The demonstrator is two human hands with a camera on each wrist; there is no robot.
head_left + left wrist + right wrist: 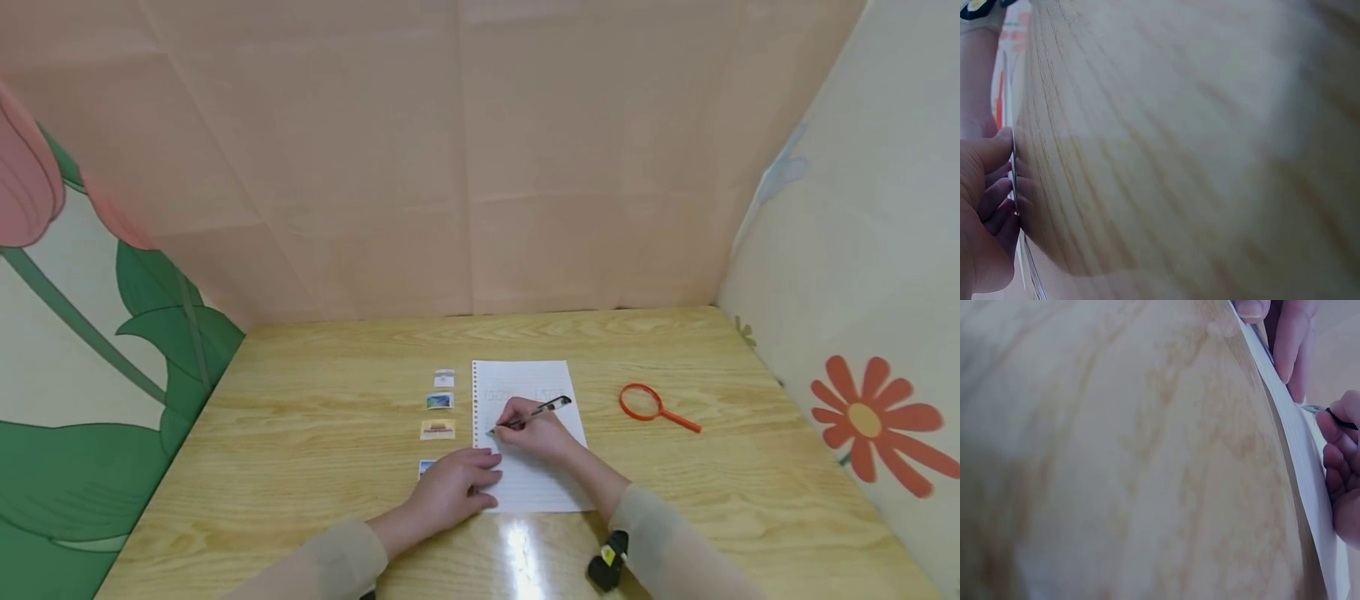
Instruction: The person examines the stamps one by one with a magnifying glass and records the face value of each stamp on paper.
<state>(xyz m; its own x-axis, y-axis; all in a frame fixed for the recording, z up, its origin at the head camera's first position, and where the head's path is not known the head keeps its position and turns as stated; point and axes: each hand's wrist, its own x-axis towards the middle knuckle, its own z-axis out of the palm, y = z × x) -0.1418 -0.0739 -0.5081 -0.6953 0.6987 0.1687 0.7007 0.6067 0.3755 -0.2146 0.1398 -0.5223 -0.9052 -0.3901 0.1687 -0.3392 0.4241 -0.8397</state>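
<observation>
A white lined sheet of paper with punched holes down its left edge lies on the wooden table, faint writing near its top. My right hand pinches a pen, its tip at the paper's left part. On the sheet's lower left edge rests my left hand, fingers extended. In the right wrist view the right hand is partly cut off, with the pen tip at the paper. Left of the sheet, several small stamp-like pictures stand in a column; the lowest picture is partly hidden by my left hand.
To the right of the paper lies a red magnifying glass. The wooden table meets a pinkish backdrop behind and flower-patterned panels at both sides. A black strap device is at the right wrist.
</observation>
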